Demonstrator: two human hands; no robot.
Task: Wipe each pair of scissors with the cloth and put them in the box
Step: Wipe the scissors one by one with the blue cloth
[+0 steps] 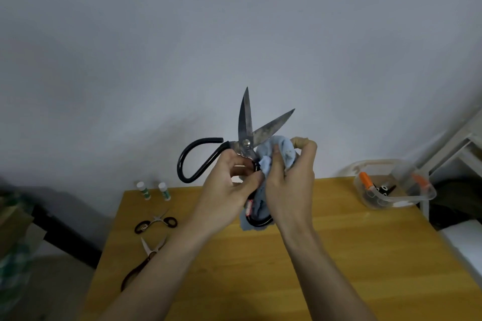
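I hold a large pair of black-handled scissors [245,125] up in front of me, blades spread and pointing upward. My left hand [229,182] grips them just below the pivot. My right hand [289,182] holds a light blue cloth [283,152] bunched against the base of the right blade; the cloth hangs down between my hands over the lower handle. A clear plastic box [391,185] stands at the table's far right with orange-handled scissors inside. Two smaller pairs lie on the table's left: one with dark round handles [156,223], one longer pair [143,260].
The wooden table [339,255] stands against a pale wall. Two small white and green bottles [154,190] stand at its far left edge. A white frame and dark items sit to the right of the table, dark furniture to the left.
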